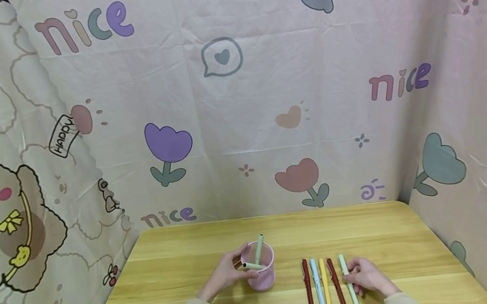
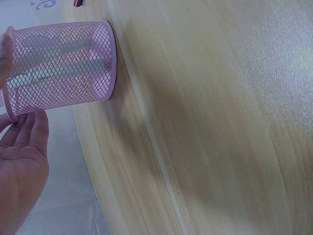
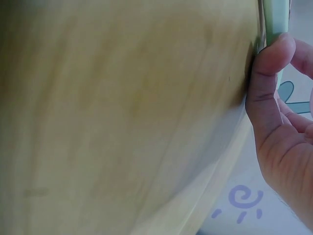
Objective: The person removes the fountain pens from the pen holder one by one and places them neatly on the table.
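Observation:
My left hand [image 1: 224, 274] holds a pink mesh pen cup [image 1: 264, 281] near its rim, thumb on the near side and fingers at the far side. Two light green pens lean inside the cup, one upright-ish pen [image 1: 259, 249] and one tilted pen [image 1: 254, 266] toward the hand. The left wrist view shows both through the mesh [image 2: 58, 63]. On the right, my right hand [image 1: 368, 277] pinches another light green pen [image 1: 353, 296] at the right end of a row. In the right wrist view, the thumb [image 3: 274, 56] presses against this pen [image 3: 277, 19].
Left of the held pen lie a dark red pen [image 1: 337, 286], a yellow pen [image 1: 325, 288], a light blue pen [image 1: 318, 289] and another dark red pen [image 1: 309, 290], roughly parallel. The wooden table [image 1: 169, 259] is bordered by a printed cloth [image 1: 229, 122] behind and at both sides.

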Demonstrator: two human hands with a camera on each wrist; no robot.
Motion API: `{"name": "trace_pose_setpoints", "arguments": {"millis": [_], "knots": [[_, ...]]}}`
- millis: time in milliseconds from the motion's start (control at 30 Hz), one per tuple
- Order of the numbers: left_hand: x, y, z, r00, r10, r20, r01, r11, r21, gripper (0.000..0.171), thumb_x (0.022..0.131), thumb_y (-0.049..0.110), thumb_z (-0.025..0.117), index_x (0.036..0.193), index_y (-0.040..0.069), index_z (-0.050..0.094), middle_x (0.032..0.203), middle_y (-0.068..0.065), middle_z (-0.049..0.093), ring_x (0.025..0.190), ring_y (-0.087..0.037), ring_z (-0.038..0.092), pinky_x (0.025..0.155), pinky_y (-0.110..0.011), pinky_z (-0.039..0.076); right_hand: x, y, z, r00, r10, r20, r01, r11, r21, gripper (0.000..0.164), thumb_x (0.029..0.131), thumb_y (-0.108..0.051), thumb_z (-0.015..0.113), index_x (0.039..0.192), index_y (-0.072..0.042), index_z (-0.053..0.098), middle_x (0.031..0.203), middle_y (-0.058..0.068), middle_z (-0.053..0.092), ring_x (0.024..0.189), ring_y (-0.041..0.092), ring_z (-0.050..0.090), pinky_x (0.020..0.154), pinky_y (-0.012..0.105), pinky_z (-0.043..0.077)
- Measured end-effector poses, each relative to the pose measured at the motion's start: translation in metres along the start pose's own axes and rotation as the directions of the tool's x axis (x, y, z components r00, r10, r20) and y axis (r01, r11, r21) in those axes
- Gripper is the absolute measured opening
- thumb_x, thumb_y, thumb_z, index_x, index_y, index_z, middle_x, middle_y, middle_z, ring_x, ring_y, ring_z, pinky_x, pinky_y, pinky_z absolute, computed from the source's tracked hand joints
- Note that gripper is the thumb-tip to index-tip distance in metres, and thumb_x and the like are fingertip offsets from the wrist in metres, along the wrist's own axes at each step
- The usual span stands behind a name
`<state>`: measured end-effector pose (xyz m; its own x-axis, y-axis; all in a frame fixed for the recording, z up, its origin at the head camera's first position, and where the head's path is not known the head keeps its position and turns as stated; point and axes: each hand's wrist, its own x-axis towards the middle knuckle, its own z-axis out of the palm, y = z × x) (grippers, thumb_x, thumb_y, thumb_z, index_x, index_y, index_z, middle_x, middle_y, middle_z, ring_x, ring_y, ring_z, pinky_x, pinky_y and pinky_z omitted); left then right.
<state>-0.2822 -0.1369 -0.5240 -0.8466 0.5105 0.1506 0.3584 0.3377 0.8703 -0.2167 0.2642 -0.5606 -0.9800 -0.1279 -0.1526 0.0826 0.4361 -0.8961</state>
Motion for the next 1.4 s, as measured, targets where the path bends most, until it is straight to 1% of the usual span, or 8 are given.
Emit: {"name": "trace_pose_setpoints", "arguments": {"millis": [233, 467, 667, 833, 900, 1033, 1267, 1400], "knots": [[-0.0004, 0.0009, -0.0006, 1.000, 0.002, 0.003, -0.002, 1.000, -0.007, 0.093, 0.080, 0.017, 0.084, 0.148, -0.015, 0.031, 0.152, -0.035, 0.040, 0.136, -0.052, 0.048, 0.113, -0.054, 0.045, 0.0012, -0.0003, -0.0003, 1.000, 0.005, 0.000, -0.005, 1.000, -0.017, 0.026, 0.088, 0.001, 0.068, 0.103, 0.014, 0.052, 0.069, 0.003, 0.055, 0.050, 0.009, 0.053, 0.044, 0.020, 0.052], [-0.0009, 0.0028, -0.0009, 1.000, -0.001, 0.002, 0.001, 1.000, 0.000, 0.093, 0.080, 0.018, 0.084, 0.149, -0.015, 0.031, 0.152, -0.034, 0.040, 0.136, -0.051, 0.047, 0.113, -0.056, 0.044, 0.0008, -0.0002, -0.0016, 1.000, 0.013, 0.020, -0.013, 1.000, -0.005, 0.030, 0.089, -0.003, 0.069, 0.106, 0.014, 0.051, 0.071, 0.003, 0.055, 0.052, 0.009, 0.055, 0.046, 0.021, 0.054], [-0.0014, 0.0035, -0.0007, 1.000, -0.014, -0.002, 0.014, 1.000, 0.011, 0.094, 0.079, 0.019, 0.085, 0.149, -0.014, 0.031, 0.152, -0.034, 0.041, 0.136, -0.053, 0.047, 0.113, -0.056, 0.045, 0.0005, 0.0003, -0.0043, 0.999, 0.005, 0.051, -0.006, 0.999, 0.032, 0.025, 0.094, -0.007, 0.064, 0.105, 0.013, 0.053, 0.072, 0.005, 0.058, 0.055, 0.010, 0.057, 0.048, 0.022, 0.055], [-0.0020, 0.0038, -0.0006, 1.000, -0.017, -0.001, 0.017, 1.000, 0.012, 0.093, 0.079, 0.019, 0.085, 0.150, -0.013, 0.031, 0.152, -0.034, 0.041, 0.136, -0.054, 0.047, 0.113, -0.056, 0.045, 0.0004, 0.0029, -0.0064, 0.997, 0.001, 0.075, -0.006, 0.998, 0.067, 0.022, 0.095, -0.003, 0.060, 0.106, 0.015, 0.051, 0.074, 0.006, 0.058, 0.057, 0.011, 0.058, 0.051, 0.023, 0.058], [-0.0021, 0.0039, -0.0006, 1.000, -0.014, -0.001, 0.014, 1.000, 0.012, 0.093, 0.080, 0.019, 0.084, 0.149, -0.013, 0.031, 0.152, -0.034, 0.041, 0.136, -0.053, 0.047, 0.113, -0.056, 0.045, 0.0008, 0.0040, -0.0068, 0.997, 0.004, 0.080, -0.010, 0.997, 0.074, 0.024, 0.095, -0.002, 0.059, 0.107, 0.016, 0.050, 0.076, 0.007, 0.058, 0.058, 0.012, 0.058, 0.052, 0.024, 0.059], [-0.0013, 0.0034, -0.0004, 1.000, -0.008, 0.001, 0.008, 1.000, 0.006, 0.093, 0.080, 0.018, 0.084, 0.149, -0.014, 0.030, 0.152, -0.034, 0.040, 0.136, -0.053, 0.047, 0.113, -0.056, 0.044, 0.0008, 0.0032, -0.0059, 0.997, 0.017, 0.073, -0.023, 0.997, 0.072, 0.024, 0.094, 0.000, 0.060, 0.108, 0.017, 0.050, 0.077, 0.008, 0.059, 0.059, 0.013, 0.059, 0.054, 0.025, 0.061], [-0.0020, 0.0035, 0.0001, 1.000, -0.011, -0.001, 0.011, 1.000, 0.015, 0.093, 0.080, 0.018, 0.084, 0.149, -0.013, 0.031, 0.152, -0.034, 0.040, 0.136, -0.053, 0.047, 0.113, -0.057, 0.044, 0.0006, -0.0002, -0.0024, 0.998, 0.049, 0.030, -0.050, 0.997, 0.055, 0.023, 0.092, 0.001, 0.061, 0.107, 0.016, 0.051, 0.076, 0.008, 0.059, 0.059, 0.014, 0.059, 0.055, 0.028, 0.061], [-0.0024, 0.0041, 0.0001, 1.000, -0.016, -0.001, 0.016, 1.000, 0.008, 0.092, 0.080, 0.017, 0.084, 0.149, -0.013, 0.032, 0.152, -0.033, 0.040, 0.136, -0.053, 0.046, 0.113, -0.057, 0.044, 0.0012, -0.0001, -0.0014, 0.998, 0.048, 0.034, -0.050, 0.997, 0.055, 0.025, 0.093, 0.000, 0.062, 0.108, 0.016, 0.051, 0.074, 0.008, 0.060, 0.058, 0.013, 0.059, 0.054, 0.027, 0.061]]}}
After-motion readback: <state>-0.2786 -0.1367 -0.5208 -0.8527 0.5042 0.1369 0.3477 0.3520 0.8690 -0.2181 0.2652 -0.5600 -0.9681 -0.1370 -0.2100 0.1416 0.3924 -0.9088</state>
